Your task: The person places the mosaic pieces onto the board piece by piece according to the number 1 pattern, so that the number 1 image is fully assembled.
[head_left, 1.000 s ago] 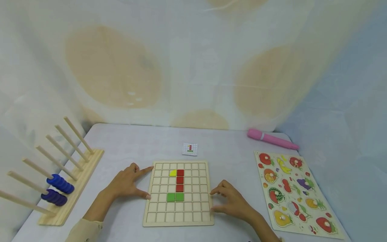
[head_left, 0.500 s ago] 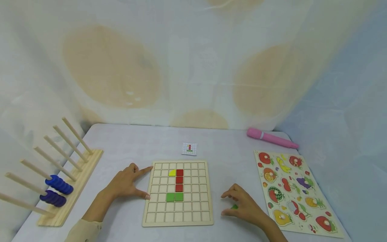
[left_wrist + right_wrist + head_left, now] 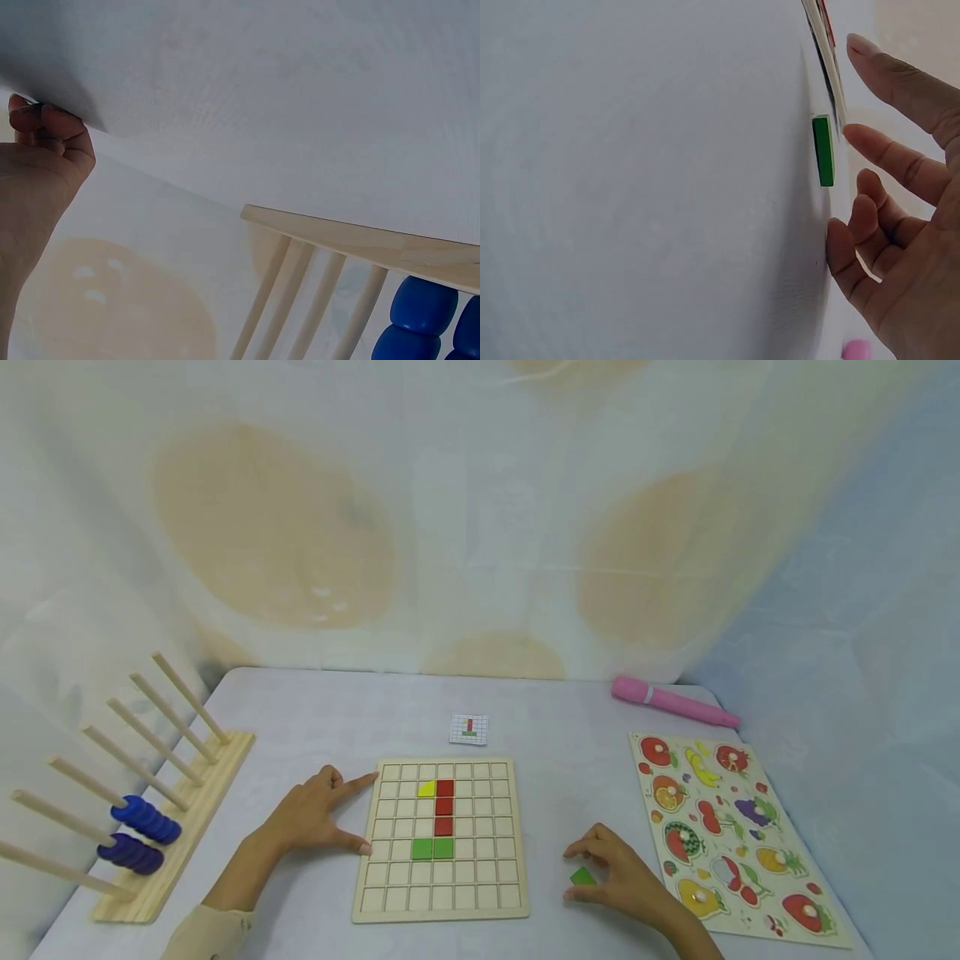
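In the head view a wooden grid board [image 3: 483, 893] bears a column of red square tiles [image 3: 444, 807], a yellow tile [image 3: 427, 789] with one rounded side, and two green square tiles [image 3: 432, 849]. My left hand [image 3: 311, 817] rests at the board's left edge, index finger and thumb stretched out to touch it, the other fingers bent. Right of the board, my right hand [image 3: 611, 877] is spread around a loose green tile [image 3: 582, 877]. The right wrist view shows this green tile [image 3: 823, 150] flat on the table, apart from the fingertips.
Behind the board lies a small pattern card [image 3: 469, 729]. A wooden peg stand [image 3: 183, 835] with blue and purple beads stands at the left. To the right lie a fruit puzzle board [image 3: 731, 843] and a pink pen-shaped object [image 3: 675, 702].
My right hand has left the board's right edge and moved right to the loose green tile, which was hidden before. The left hand stays at the board.
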The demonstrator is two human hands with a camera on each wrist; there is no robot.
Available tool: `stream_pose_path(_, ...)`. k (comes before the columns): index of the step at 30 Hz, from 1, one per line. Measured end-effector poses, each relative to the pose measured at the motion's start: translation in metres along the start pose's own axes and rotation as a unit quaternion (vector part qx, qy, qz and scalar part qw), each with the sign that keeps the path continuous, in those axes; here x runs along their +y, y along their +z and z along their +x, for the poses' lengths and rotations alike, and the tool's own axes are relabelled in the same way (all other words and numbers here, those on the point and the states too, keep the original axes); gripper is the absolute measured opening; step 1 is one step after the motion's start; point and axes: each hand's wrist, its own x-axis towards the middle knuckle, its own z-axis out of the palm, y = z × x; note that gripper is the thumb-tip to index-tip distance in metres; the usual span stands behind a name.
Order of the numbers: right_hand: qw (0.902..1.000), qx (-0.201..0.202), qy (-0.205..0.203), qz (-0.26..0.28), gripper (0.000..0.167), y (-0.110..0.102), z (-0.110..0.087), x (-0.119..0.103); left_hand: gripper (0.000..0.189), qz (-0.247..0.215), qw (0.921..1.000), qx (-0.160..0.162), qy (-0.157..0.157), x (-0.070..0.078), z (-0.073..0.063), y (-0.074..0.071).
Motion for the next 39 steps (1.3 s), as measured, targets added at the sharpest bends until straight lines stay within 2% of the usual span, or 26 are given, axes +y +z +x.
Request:
stream_pose_path(3, 0.9999, -0.003, 0.009, -0.005, 0.042, -0.001, -0.001, 0.001, 0.112, -0.002, 1.0000, -0.003, -0.002, 0.000, 0.000, -0.001)
stream_pose_path(11, 0.9997, 0.011, -0.002, -0.021, 0.039, 0.000, -0.007, 0.011, 0.112, -0.002, 1.0000, -0.002, 0.002, -0.001, 0.000, -0.001)
stream_pose_path(24, 0.9990, 0.022, 0.003, -0.039, 0.036, -0.002, -0.011, 0.014, 0.111, 0.002, 1.0000, 0.004, 0.007, -0.002, 0.000, 0.002)
stream_pose_path(33, 0.9977, 0.022, 0.031, -0.057, 0.033, -0.003, -0.010, 0.014, 0.111, -0.002, 1.0000, 0.005, 0.005, -0.001, 0.000, 0.000)
stream_pose_path(39, 0.9971, 0.045, 0.014, -0.060, 0.025, -0.001, -0.010, 0.015, 0.111, 0.000, 0.9998, 0.013, 0.013, 0.000, -0.002, -0.001)
